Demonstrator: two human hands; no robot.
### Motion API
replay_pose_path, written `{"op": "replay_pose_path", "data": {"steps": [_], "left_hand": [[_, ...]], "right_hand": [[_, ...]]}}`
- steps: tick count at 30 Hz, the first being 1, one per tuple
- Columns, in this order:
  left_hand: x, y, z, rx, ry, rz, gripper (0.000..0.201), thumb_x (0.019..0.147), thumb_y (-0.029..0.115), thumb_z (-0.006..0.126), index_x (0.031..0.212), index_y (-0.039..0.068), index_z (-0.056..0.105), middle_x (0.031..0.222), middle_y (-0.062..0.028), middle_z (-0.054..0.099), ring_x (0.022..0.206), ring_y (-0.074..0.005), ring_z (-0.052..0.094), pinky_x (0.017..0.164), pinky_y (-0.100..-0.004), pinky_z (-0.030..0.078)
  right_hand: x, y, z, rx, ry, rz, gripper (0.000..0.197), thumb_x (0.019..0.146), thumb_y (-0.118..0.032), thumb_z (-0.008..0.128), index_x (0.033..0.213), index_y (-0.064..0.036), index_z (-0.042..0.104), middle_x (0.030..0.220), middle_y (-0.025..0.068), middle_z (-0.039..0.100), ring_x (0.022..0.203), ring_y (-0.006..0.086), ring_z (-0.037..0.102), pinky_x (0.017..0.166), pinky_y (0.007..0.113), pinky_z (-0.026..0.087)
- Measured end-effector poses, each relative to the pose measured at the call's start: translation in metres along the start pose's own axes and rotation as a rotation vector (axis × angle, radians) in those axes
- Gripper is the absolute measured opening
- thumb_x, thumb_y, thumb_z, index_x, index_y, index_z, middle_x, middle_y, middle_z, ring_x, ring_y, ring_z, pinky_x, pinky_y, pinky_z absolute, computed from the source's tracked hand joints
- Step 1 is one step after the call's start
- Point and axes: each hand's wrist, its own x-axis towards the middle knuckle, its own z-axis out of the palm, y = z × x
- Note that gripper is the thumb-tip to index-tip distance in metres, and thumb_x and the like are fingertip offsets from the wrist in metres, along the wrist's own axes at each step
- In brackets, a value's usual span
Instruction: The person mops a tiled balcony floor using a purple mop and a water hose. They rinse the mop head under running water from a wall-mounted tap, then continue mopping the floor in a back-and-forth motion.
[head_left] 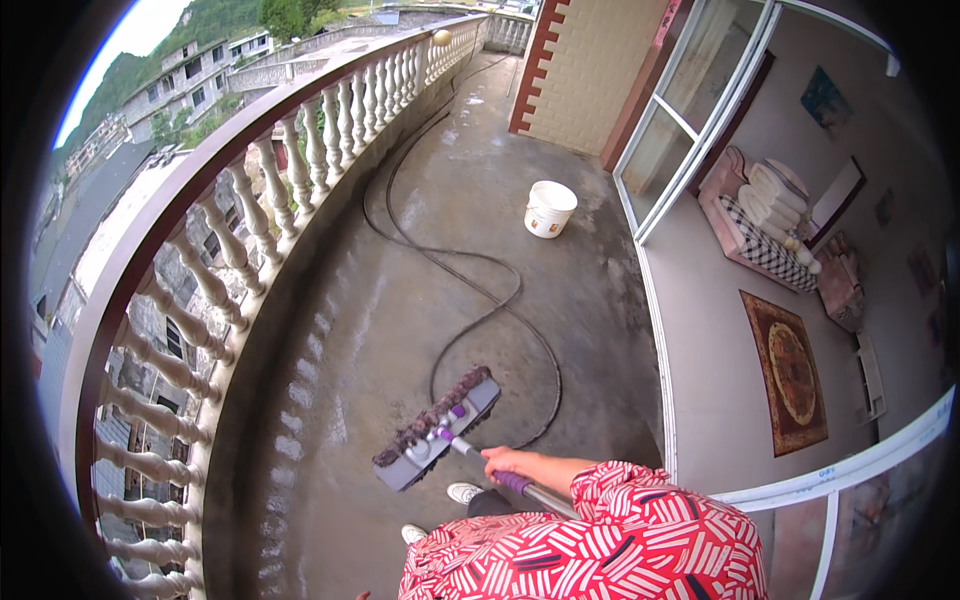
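Observation:
My right hand (501, 463) is closed around the silver and purple pole of a wide flat mop (473, 411). The mop has a grey plate with purple clips and a dark shaggy strip along its far edge. Its head lies at a slant in front of my feet; I cannot tell if it touches the floor. A dark hose (463, 254) loops over the wet concrete and passes behind the mop head. Of my left hand (362, 596), only a sliver of skin shows at the lower edge, with its fingers hidden.
A white bucket (546, 212) stands ahead on the right. Along the left runs a balustrade (262, 222) with a brown rail, and a pale round object (441, 37) sits far along it. Sliding glass doors (668, 110) open on the right into a room with a patterned rug (784, 372).

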Motion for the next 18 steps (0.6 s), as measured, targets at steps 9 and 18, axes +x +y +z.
{"op": "replay_pose_path", "data": {"steps": [9, 18], "left_hand": [[0.029, -0.081, -0.062, 0.23, -0.014, 0.105, 0.046, 0.075, 0.011, 0.052, 0.12, 0.001, 0.047, 0.083, -0.016, 0.062, 0.072, -0.0199, 0.056, 0.063, -0.031, 0.046], [0.033, -0.122, -0.094, 0.213, -0.002, 0.018, 0.049, 0.07, 0.007, 0.051, 0.118, -0.002, 0.047, 0.083, -0.0198, 0.062, 0.071, -0.024, 0.059, 0.064, -0.0319, 0.048]], "right_hand": [[0.013, 0.034, 0.116, 0.102, -0.062, 0.007, 0.075, 0.066, 0.003, 0.056, 0.134, -0.0118, 0.028, 0.064, 0.0085, 0.055, 0.048, 0.0159, 0.055, 0.039, 0.03, 0.044], [0.018, 0.03, 0.135, 0.167, -0.103, -0.054, 0.08, 0.067, 0.003, 0.057, 0.136, -0.0025, 0.016, 0.062, 0.011, 0.055, 0.048, 0.0182, 0.054, 0.04, 0.03, 0.044]]}}
